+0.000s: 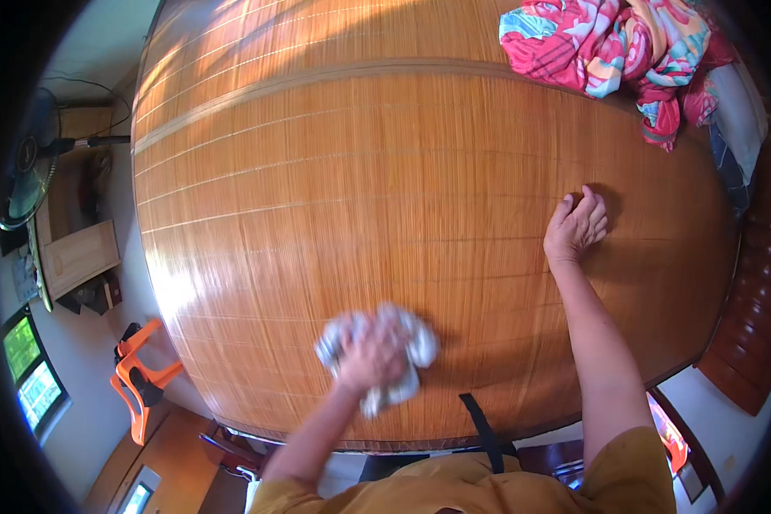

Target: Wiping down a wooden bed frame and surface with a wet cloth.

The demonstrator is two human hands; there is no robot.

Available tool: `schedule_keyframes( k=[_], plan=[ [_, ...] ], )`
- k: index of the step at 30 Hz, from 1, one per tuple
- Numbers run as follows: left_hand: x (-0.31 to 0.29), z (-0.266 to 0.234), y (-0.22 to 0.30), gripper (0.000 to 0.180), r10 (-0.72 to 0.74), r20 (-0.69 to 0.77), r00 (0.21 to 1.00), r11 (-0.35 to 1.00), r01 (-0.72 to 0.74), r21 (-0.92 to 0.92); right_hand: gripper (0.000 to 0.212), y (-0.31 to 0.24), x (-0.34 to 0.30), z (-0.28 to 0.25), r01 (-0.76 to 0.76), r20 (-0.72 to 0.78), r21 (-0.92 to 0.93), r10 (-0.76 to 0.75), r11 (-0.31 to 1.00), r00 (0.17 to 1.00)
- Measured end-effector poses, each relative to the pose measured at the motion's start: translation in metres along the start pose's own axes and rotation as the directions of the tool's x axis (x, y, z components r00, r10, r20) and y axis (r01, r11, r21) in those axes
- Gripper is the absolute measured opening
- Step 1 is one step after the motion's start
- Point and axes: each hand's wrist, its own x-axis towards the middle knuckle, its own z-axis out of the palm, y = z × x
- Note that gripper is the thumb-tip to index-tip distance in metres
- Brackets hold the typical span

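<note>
My left hand (375,353) presses a crumpled white-and-grey cloth (420,343) against the slatted bamboo mat (360,214), near its front edge. Both hand and cloth are smeared by motion, and the cloth bunches out around the fingers. Farther right, my right hand (576,226) rests on the mat with its fingers loosely curled in; nothing shows in them. That arm is stretched forward, and its hand touches only the mat.
A pink patterned blanket (608,43) lies heaped at the far right, beside a grey pillow (738,116). A brown padded headboard (750,308) borders the right side. To the left stand a fan (30,163) and an orange stool (137,377). A black strap (481,424) hangs over the near edge.
</note>
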Motion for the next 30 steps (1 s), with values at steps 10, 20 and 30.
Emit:
schedule_keyframes(
  k=[10,20,30],
  plan=[
    [0.273,-0.191,-0.139,0.047,-0.020,-0.746,0.665,0.985,0.139,0.098,0.037,-0.008,0.002,0.002,0.083,-0.029,-0.036,-0.084,0.996,0.996],
    [-0.120,0.103,0.015,0.049,-0.068,-0.361,0.930,0.994,0.096,0.060,0.039,-0.002,0.011,0.012,0.063,-0.077,-0.012,-0.064,0.998,0.995],
    [0.025,-0.001,-0.096,0.044,-0.152,-0.474,0.867,0.984,0.180,0.014,0.039,0.014,0.006,0.025,0.061,-0.085,-0.044,-0.065,0.997,0.994]
  ],
)
